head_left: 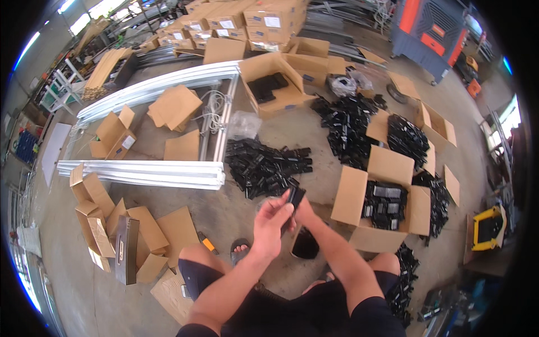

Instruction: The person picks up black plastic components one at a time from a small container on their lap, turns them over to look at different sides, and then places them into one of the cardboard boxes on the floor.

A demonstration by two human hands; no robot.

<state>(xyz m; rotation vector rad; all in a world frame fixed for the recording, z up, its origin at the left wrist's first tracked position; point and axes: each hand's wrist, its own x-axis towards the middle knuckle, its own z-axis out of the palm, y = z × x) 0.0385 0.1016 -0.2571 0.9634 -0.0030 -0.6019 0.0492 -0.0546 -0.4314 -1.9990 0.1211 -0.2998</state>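
In front of my knees, my left hand (270, 223) and my right hand (305, 213) are together, fingers closed round a small black plastic part (296, 195). The part points up and away from me; my fingers hide its lower end. Just beyond it lies a loose pile of similar black parts (264, 165) on the floor. An open cardboard carton (343, 196) stands to the right of my right forearm. Inside are black parts (386, 205) stacked in rows. Between my feet is a dark, rounded object (305, 245), partly hidden by my right arm.
More black parts (348, 123) are heaped far right. White metal profiles (146, 173) form a frame at left. Opened cartons (149, 236) and an orange-black cutter (208, 242) lie near my left knee. Stacked boxes (272, 19) and a grey-orange machine (429, 36) stand at the back.
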